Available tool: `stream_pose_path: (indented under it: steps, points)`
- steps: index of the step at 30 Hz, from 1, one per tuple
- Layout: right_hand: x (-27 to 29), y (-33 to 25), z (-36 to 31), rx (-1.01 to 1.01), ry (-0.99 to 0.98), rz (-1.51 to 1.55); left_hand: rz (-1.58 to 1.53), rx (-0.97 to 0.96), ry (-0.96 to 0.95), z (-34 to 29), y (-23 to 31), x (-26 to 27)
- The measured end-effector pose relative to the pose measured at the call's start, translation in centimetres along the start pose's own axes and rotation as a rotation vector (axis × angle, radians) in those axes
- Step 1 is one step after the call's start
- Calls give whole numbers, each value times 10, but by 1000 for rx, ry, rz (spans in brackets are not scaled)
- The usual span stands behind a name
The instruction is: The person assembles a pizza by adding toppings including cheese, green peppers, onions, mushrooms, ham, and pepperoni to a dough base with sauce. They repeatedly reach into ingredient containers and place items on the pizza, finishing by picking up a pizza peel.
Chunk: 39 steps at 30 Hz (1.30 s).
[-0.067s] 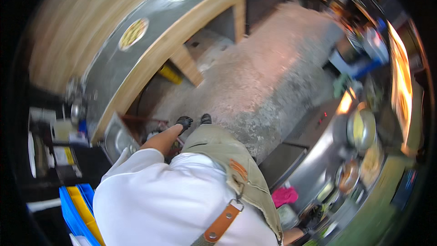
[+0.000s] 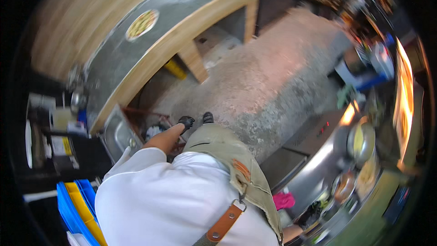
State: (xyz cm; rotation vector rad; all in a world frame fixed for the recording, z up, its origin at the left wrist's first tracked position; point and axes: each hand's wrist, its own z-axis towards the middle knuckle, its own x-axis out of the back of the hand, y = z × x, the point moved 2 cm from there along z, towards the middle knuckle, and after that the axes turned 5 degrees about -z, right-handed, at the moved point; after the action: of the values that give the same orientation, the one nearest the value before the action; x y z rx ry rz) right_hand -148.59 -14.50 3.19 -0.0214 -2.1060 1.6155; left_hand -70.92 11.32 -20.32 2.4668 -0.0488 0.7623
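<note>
My left hand (image 2: 185,122), in a black glove, hangs down beside my tan apron (image 2: 227,155), just above the floor near my dark shoe (image 2: 207,117). Its fingers look loosely curled, and the blur hides whether anything is in them. My right hand (image 2: 312,214), also in a black glove, reaches to the steel counter (image 2: 314,173) at the lower right, close to a pink cloth (image 2: 283,199). Its grip is too small to make out.
A long steel-topped wooden table (image 2: 150,59) runs along the left with a round dish of food (image 2: 142,23) on it. A small steel sink (image 2: 116,134) sits below it. Blue and yellow bins (image 2: 75,205) stand at the lower left. Pots (image 2: 362,141) and a bright flame (image 2: 403,105) lie to the right.
The view has shifted slightly. Both hands keep their places.
</note>
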Motion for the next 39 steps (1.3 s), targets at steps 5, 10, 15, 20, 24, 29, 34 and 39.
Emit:
stream_pose_path:
  steps: [5,10,15,20,24,29,34,39]
  points:
    - [-289,-135,9,450,-569,-337,-95,272,189,32,-151,9]
    - [-586,-240,-95,86,-1106,-7,-181,628,297,23,-263,61]
    - [-794,-309,-261,-59,-1482,43,-214,787,372,23,-260,131]
    - [-929,-361,-382,-184,-1777,28,-507,103,1022,45,-96,285]
    - [-1019,-387,-437,-185,-1987,-30,-956,-310,1084,35,31,433]
    - [-1118,-406,-478,-185,-2184,-65,-898,-285,1021,75,122,562]
    - [-1196,-426,-498,-145,-2245,-164,-981,-145,1015,133,147,625]
    - [-1259,-427,-514,1,-2285,-271,-1367,-193,1013,185,126,648]
